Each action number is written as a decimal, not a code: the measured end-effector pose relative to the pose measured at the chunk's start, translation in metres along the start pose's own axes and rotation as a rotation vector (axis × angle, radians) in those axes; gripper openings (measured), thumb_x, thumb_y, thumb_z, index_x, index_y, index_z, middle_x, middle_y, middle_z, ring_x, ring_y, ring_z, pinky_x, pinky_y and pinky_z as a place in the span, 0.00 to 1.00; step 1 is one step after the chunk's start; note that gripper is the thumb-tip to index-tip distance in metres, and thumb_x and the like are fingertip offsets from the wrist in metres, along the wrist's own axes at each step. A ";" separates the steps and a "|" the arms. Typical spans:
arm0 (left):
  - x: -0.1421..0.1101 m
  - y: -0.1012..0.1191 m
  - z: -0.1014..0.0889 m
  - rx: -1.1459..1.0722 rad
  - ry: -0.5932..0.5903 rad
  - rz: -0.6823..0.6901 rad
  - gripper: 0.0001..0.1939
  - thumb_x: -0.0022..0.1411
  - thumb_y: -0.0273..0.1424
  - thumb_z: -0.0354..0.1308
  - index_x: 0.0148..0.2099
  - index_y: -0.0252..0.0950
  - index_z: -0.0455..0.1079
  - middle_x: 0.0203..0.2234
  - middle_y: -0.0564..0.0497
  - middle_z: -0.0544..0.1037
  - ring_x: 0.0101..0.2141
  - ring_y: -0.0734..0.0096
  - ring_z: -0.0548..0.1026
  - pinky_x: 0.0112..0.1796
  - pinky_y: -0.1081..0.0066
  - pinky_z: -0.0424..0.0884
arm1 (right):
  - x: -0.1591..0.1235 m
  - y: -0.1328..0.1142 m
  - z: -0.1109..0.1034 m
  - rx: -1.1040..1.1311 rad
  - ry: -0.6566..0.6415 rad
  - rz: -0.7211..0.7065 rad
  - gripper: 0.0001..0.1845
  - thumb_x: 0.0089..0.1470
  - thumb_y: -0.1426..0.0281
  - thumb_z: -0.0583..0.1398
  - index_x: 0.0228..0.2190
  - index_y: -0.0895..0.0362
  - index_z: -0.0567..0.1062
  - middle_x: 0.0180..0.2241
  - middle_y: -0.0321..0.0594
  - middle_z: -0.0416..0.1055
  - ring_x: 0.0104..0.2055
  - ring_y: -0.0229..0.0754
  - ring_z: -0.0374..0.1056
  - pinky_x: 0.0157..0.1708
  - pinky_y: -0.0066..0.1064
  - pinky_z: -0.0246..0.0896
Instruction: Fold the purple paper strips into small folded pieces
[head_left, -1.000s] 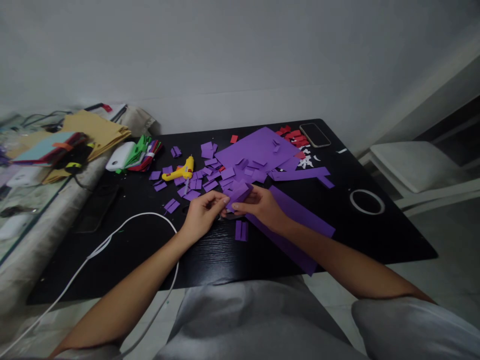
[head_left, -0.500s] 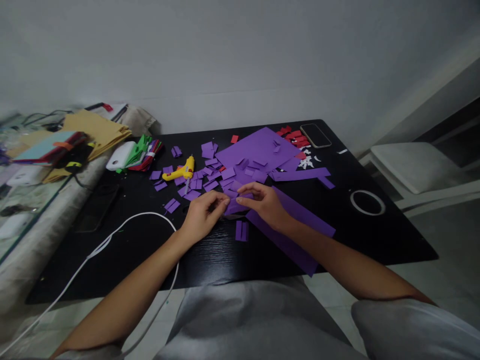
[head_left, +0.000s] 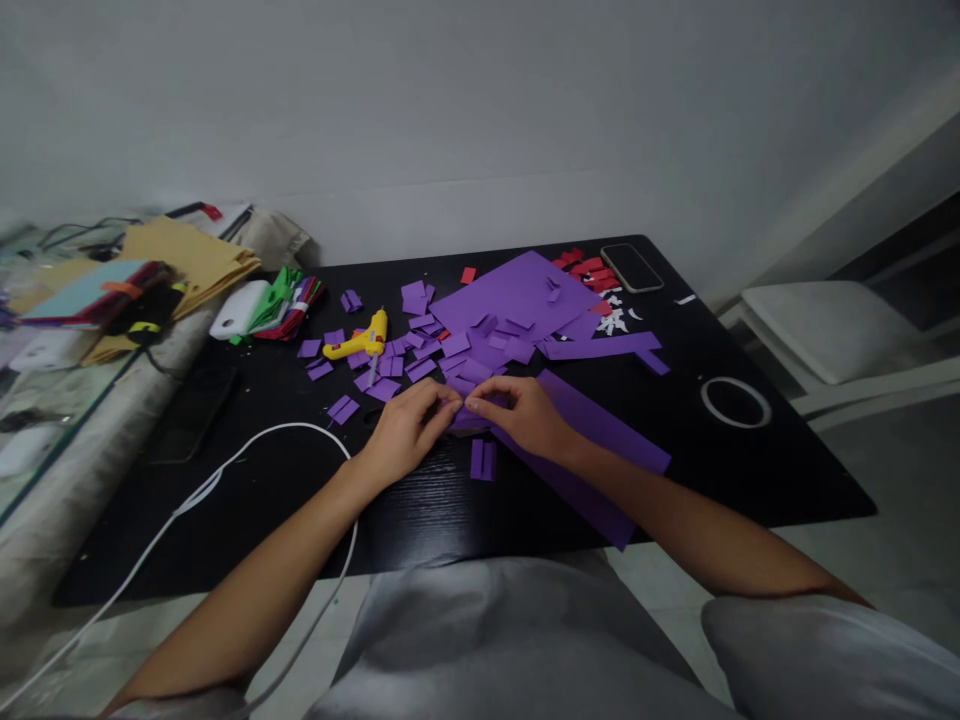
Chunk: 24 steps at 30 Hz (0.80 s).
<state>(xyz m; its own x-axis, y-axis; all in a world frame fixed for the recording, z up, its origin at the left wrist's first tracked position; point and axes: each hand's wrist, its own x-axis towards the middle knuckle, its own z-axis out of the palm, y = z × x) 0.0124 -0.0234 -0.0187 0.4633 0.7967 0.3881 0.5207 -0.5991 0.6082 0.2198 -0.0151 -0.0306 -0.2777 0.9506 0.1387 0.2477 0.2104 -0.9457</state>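
Observation:
Over the front of the paper pile, my left hand [head_left: 409, 425] and my right hand [head_left: 523, 412] meet fingertip to fingertip. Both are closed in a pinch on a small purple paper piece [head_left: 469, 418], mostly hidden by the fingers. Behind them lie several cut and folded purple pieces [head_left: 455, 345]. One folded purple piece [head_left: 483, 460] rests by itself just in front of my hands. A large purple sheet [head_left: 592, 440] passes beneath my right wrist. To the left, a yellow hot glue gun [head_left: 360, 343] lies among the purple pieces.
A white cable [head_left: 281, 428] loops beside my left forearm. At the right is a white ring [head_left: 736, 402]. A phone [head_left: 631, 268], red scraps [head_left: 589, 270] and white scraps [head_left: 613, 315] lie at the back right. Coloured paper bundles [head_left: 285, 305] sit at the left.
My right hand has moved slightly left and down, so its fingertips now meet those of my left hand. The loose paper and glue gun stay where they were.

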 end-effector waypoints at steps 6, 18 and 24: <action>-0.001 -0.001 -0.001 0.009 0.000 -0.038 0.08 0.71 0.33 0.53 0.42 0.36 0.71 0.32 0.51 0.76 0.32 0.70 0.74 0.36 0.70 0.69 | 0.002 0.002 -0.001 0.015 0.009 0.019 0.09 0.55 0.63 0.64 0.31 0.57 0.81 0.31 0.39 0.79 0.35 0.43 0.72 0.38 0.34 0.64; 0.000 -0.006 -0.003 -0.036 -0.007 -0.079 0.10 0.71 0.37 0.55 0.41 0.37 0.73 0.34 0.50 0.79 0.36 0.68 0.76 0.38 0.70 0.69 | -0.001 0.000 0.000 0.046 0.015 0.043 0.12 0.55 0.59 0.65 0.31 0.56 0.80 0.29 0.38 0.77 0.31 0.41 0.69 0.33 0.32 0.64; 0.000 -0.005 -0.001 -0.068 0.019 -0.110 0.11 0.70 0.38 0.57 0.39 0.36 0.74 0.31 0.51 0.78 0.31 0.70 0.73 0.33 0.71 0.67 | -0.001 0.000 0.000 0.036 0.018 0.049 0.12 0.56 0.61 0.64 0.32 0.57 0.80 0.29 0.37 0.76 0.29 0.39 0.67 0.33 0.32 0.62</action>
<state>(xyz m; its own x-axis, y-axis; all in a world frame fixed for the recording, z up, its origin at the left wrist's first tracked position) 0.0088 -0.0203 -0.0209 0.3918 0.8590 0.3296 0.5176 -0.5020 0.6929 0.2198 -0.0166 -0.0306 -0.2490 0.9636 0.0973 0.2267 0.1556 -0.9615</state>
